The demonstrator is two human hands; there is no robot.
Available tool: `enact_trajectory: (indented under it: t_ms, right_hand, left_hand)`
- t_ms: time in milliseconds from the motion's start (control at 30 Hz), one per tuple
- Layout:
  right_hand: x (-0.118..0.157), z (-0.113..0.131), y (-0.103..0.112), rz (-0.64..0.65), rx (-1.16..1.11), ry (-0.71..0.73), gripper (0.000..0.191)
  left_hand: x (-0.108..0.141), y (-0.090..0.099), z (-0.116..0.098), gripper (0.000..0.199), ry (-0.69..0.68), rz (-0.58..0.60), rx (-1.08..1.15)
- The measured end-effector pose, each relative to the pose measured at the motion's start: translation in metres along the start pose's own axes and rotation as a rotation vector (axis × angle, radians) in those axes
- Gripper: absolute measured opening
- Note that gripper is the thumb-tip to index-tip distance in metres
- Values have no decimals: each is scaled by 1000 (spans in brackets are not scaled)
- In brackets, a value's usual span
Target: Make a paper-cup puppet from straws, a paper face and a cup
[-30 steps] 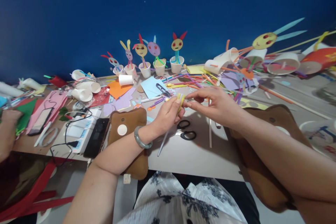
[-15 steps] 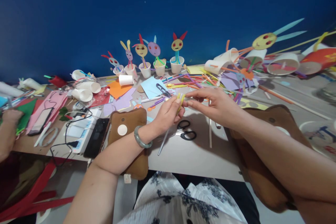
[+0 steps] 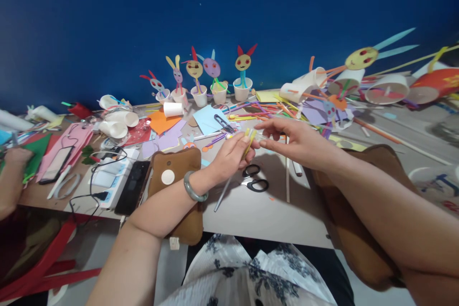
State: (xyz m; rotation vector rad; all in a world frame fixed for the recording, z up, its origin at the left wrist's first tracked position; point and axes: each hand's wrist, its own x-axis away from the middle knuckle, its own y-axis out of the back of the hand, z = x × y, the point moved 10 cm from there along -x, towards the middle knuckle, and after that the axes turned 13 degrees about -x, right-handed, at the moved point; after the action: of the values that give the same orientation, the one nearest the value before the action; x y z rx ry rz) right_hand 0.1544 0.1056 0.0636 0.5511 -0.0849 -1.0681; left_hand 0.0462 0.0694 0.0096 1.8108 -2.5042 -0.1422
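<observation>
My left hand [image 3: 233, 152], with a jade-like bangle on its wrist, is closed in a pinch around a small yellow strip [image 3: 249, 137]. Just to its right, my right hand [image 3: 292, 139] has its thumb and fingertips bent toward the strip. Something pale and clear seems to lie at those fingertips, too small to make out. Below the hands, black-handled scissors [image 3: 257, 184] rest on the table, their blades partly hidden. A thin grey stick [image 3: 223, 195] slants down from beneath my left hand.
Paper cups with paper rabbit figures [image 3: 243, 87] line the blue wall. Coloured sticks [image 3: 258, 109] and papers [image 3: 210, 119] cover the back of the table. Brown cushions [image 3: 175, 201] flank me; a power strip [image 3: 114, 179] stands left. Another person's hand [image 3: 16, 158] is far left.
My right hand has drawn slightly right, away from the left hand, which still pinches the yellow strip. A small orange scrap now shows on the table below the scissors.
</observation>
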Motion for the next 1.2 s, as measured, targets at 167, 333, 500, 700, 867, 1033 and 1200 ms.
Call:
enact_trajectory:
  t_ms: [167,333,500,700,867,1033,1200]
  right_hand:
    - [0,-4,-2,16,-40,-31,49]
    - [-1,-7,0,-44,-146,-8,33]
    - [0,-8,-6,-24,-221,25,26]
    - [0,-7,-8,-31,-308,49,23]
    - [0,-9,-10,-41,-349,12,19]
    - [2,-8,-13,-22,-389,-10,18]
    - [1,-4,-13,-7,-432,-7,18]
  left_hand:
    - [0,-3,3,47,32,35,10]
    - [1,-8,2,47,38,74,55]
    - [1,-13,-1,49,5,119,93]
    - [0,-10,-2,47,4,127,101]
    - [0,-8,-2,47,32,126,72]
    - [0,-8,0,48,56,133,68]
    - [0,-7,2,45,61,134,83]
